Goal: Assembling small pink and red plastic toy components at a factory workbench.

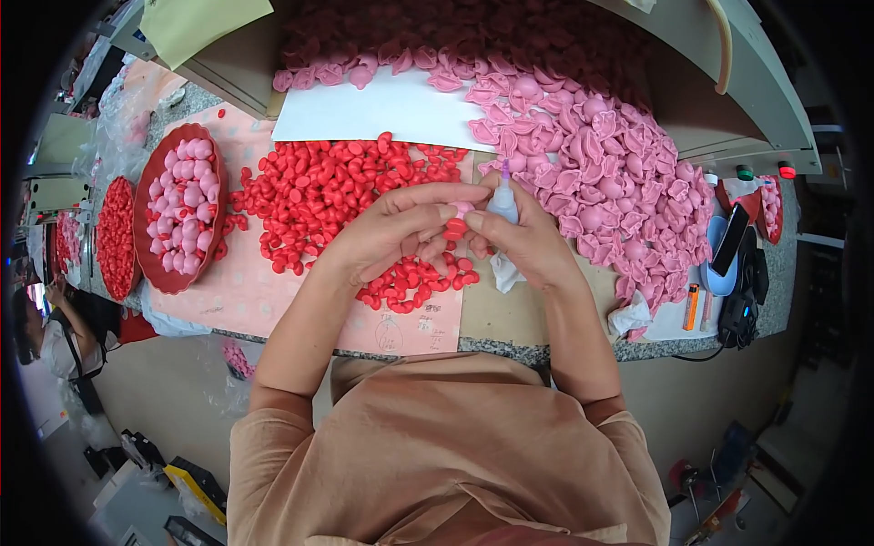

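My left hand (pixel 396 227) is closed, pinching a small red and pink plastic piece (pixel 455 224) between thumb and fingertips. My right hand (pixel 533 238) is wrapped round a small translucent squeeze bottle (pixel 503 206) whose thin purple nozzle points up and away from me. The right fingertips also meet the red and pink piece. Beneath and beyond my left hand lies a heap of glossy red bean-shaped pieces (pixel 319 191). Pink petal-like pieces (pixel 610 168) are piled beyond and to the right of my right hand. A crumpled white tissue (pixel 506 272) sits just below the bottle.
At left, a red oval tray (pixel 146 205) holds pink and red pieces; another tray of red pieces (pixel 116 237) stands beside it. A white board (pixel 364 114) lies under the shelf. Right are a phone (pixel 730 239), an orange tube (pixel 691 308) and another tissue (pixel 630 315). A person (pixel 68 332) sits far left.
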